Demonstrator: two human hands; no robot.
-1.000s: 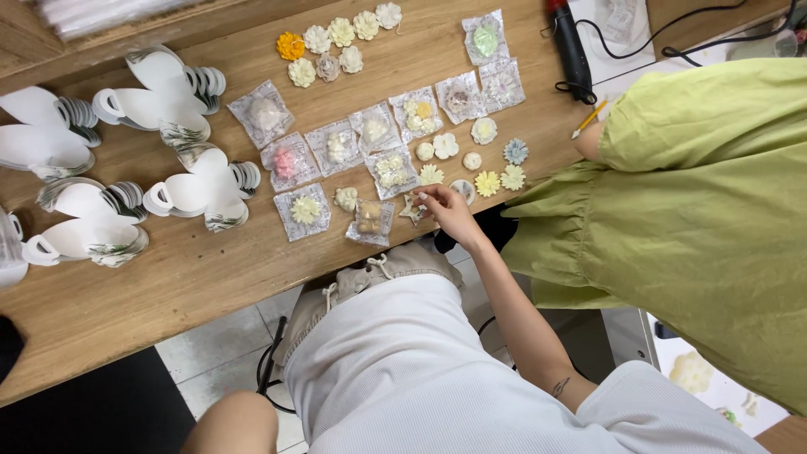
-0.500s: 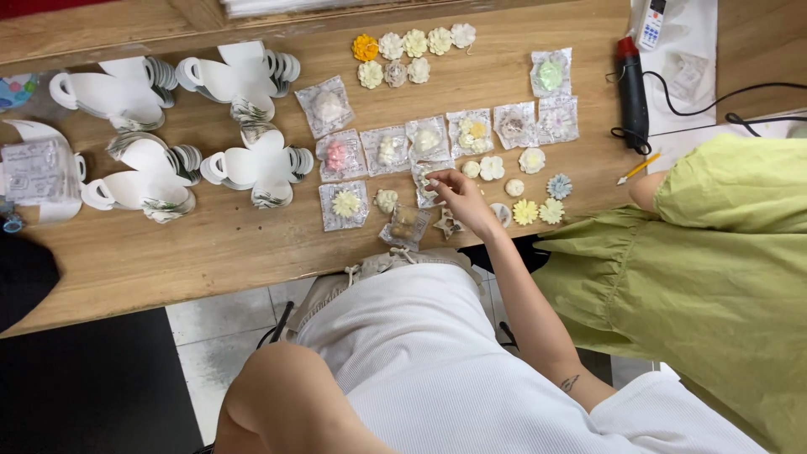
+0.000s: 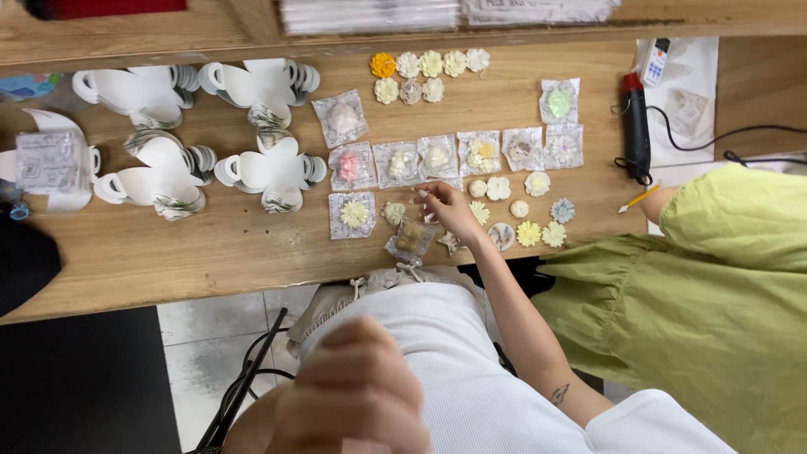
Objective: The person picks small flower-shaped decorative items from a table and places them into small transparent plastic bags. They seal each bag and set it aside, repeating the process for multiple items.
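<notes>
Head-camera view: the right hand [image 3: 450,210] is stretched out over the wooden table [image 3: 210,244], just right of the frame's centre. Its fingertips [image 3: 427,195] are pinched together on the upper edge of a small clear packet [image 3: 412,237], which hangs below them with a brownish flower inside, touching the table near its front edge. The left hand [image 3: 357,395] is seen blurred and very close at the bottom centre of the frame, fingers curled loosely; whether anything is held in it cannot be told.

Just left of the held packet, a cream paper flower [image 3: 393,213] and a sealed packet with a yellow flower [image 3: 352,214] are laid side by side. A row of sealed flower packets [image 3: 437,157] is set out above the right hand, across the middle of the table. Loose pastel flowers [image 3: 530,220] are scattered to the right of the hand, and another cluster of flowers [image 3: 424,74] lies near the upper centre. Stacks of white cup-shaped paper cutouts [image 3: 210,134] are spread over the upper left. A black and red glue gun [image 3: 635,126] with a trailing cable is placed at the upper right. A second person in a green garment [image 3: 714,303] is seated at the right edge of the frame.
</notes>
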